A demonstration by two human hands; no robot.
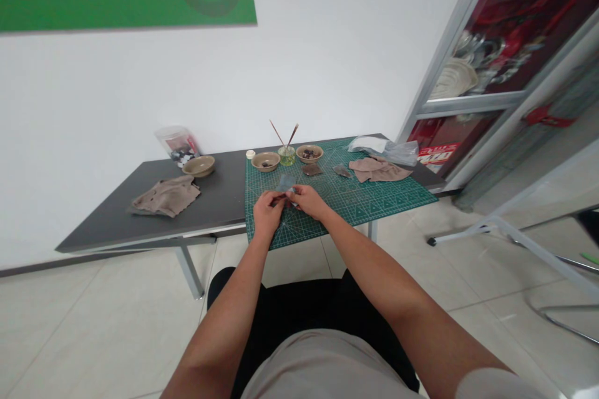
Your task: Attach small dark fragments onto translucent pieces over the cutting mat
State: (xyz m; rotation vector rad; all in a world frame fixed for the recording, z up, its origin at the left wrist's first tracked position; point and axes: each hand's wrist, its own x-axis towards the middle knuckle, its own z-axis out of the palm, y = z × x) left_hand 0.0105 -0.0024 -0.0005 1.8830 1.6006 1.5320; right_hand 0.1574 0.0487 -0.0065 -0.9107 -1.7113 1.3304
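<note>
Head view looks down over 2 bare forearms that stretch out to the near edge of a green cutting mat (374, 199), which covers the right half of a dark grey surface (219, 190). The left hand (267, 212) and right hand (306, 201) meet fingertip to fingertip just above the mat. Both are closed in a narrow pinch on a small grey piece (286, 183) that stands up between them. A darker bit shows where the fingers meet, too small to identify. Holding it from both sides, low over the mat, seems to keep the thin piece steady and taut.

Supplies sit in a row along the far edge of the mat, probably to stay reachable yet clear of the hands: a tan bowl (265, 161), a small glass jar (287, 155) with 2 thin sticks leaning out of it, and a second tan bowl (309, 153) holding dark bits. Just in front of that bowl, 2 small dark scraps (311, 169) lie flat on the mat. A tan cloth (377, 168) and a clear plastic bag (388, 149) rest at the far right corner. Off the mat, on the bare surface to the left, lie a third bowl (199, 166), a tipped plastic jar (178, 142) and another crumpled cloth (166, 196), well apart from the hands.
</note>
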